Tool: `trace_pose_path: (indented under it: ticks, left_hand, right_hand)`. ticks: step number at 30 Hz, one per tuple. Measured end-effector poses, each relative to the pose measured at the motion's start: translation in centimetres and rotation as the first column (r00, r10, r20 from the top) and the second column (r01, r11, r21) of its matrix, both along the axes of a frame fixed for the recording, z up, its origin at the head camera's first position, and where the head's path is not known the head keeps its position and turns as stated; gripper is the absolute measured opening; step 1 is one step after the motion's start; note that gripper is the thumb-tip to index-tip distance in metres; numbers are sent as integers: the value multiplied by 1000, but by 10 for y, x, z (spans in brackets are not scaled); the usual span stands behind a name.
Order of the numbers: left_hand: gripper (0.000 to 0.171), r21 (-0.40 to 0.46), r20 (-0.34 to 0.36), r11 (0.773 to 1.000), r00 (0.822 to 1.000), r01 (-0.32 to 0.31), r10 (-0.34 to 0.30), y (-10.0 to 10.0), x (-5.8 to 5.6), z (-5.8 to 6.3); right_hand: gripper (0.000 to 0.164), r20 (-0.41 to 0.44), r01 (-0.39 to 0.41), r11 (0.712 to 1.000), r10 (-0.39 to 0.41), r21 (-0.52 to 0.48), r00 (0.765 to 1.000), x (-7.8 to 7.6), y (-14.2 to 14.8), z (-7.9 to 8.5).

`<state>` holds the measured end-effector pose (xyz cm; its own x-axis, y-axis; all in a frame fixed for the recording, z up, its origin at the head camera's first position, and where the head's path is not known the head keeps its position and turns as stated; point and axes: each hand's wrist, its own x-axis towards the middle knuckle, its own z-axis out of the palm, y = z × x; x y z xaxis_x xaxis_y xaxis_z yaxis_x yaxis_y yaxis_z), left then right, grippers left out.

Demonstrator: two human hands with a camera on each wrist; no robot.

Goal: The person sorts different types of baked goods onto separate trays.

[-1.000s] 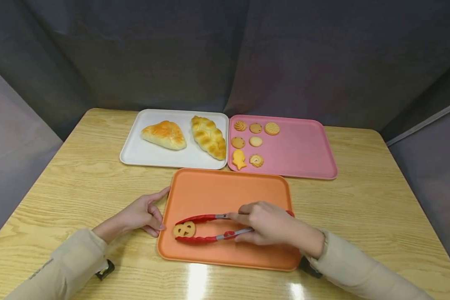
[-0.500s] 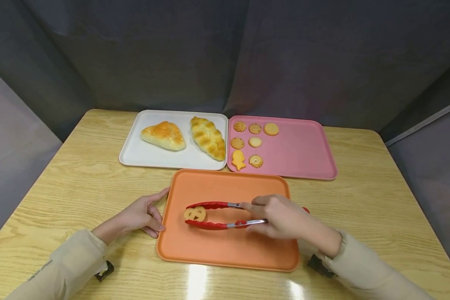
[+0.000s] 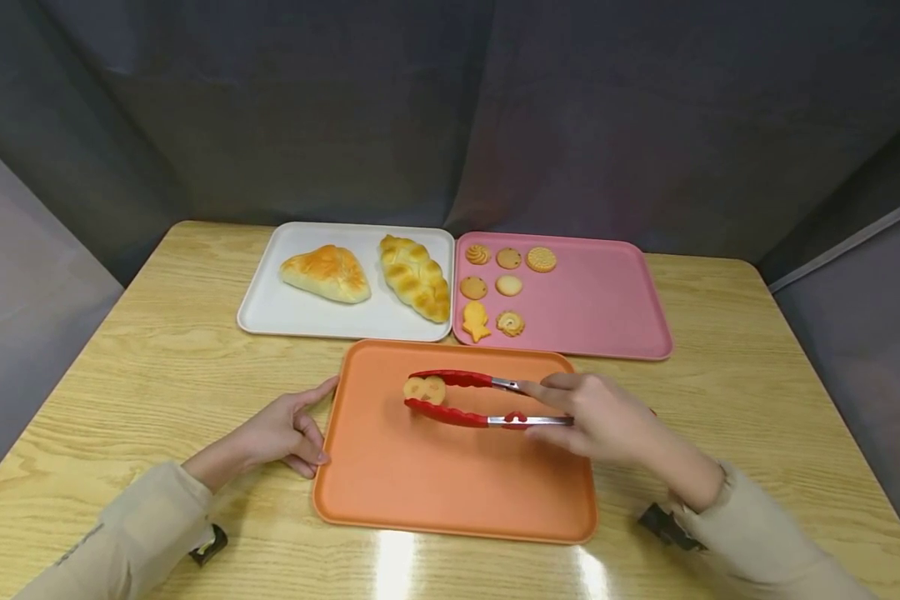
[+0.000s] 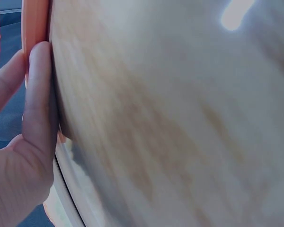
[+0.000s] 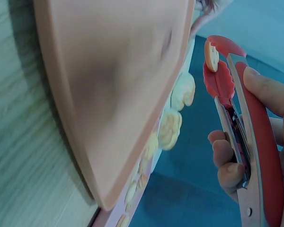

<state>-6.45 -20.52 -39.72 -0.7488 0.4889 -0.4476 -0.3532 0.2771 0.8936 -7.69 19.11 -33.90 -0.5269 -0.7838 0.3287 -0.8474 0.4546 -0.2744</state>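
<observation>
With my right hand (image 3: 596,417), I grip red-and-metal tongs (image 3: 450,412) around their handles. Their red tips pinch a light-brown cookie (image 3: 425,390) with cut-out holes. In the right wrist view the cookie (image 5: 211,56) is seen edge-on, raised off the orange tray (image 3: 457,492). My left hand (image 3: 281,429) is at that tray's left side, its index finger stretched against the rim and the thumb touching lower down. The left wrist view shows straight fingers (image 4: 38,94) against the tray's edge.
Behind the orange tray, a white tray (image 3: 270,315) bears a triangular bread (image 3: 328,273) and a braided bread (image 3: 416,279). Beside it is a pink tray (image 3: 600,304) with several cookies on its left part, among them a fish-shaped one (image 3: 476,321). A dark curtain (image 3: 450,117) hangs behind.
My right hand has carried the tongs and the cookie away from the near left of the orange tray, rightward and towards the back. The left hand stays at the rim.
</observation>
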Motion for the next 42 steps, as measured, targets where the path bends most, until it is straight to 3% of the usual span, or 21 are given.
trace_pose_path:
  ticks: [4,9,21,26,32,42]
  left_hand:
    - [100,5,4,1000,1000,-4,4,0,0,0]
    - [100,14,6,1000,1000,-4,4,0,1,0]
    - [100,27,5,1000,1000,-3,3,-1,0,-2]
    - [100,22,-1,1000,1000,-2,2,0,0,-1]
    - [99,25,-2,1000,1000,1,-1,-1,0,-1]
    - [99,24,0,1000,1000,2,-2,-1,0,-1]
  right_hand:
    - [41,-22,13,999,-14,-38,1000,-3,8,3]
    - [56,-76,30,997,-36,-77,996,-9,18,3]
    - [49,-71,115,990,-122,-86,990,-22,41,9]
    - [59,-49,167,983,-171,-78,984,-26,49,11]
    - [50,-46,218,974,-221,-57,974,-30,57,11]
    - [48,-54,309,950,-311,-51,949,-43,78,4]
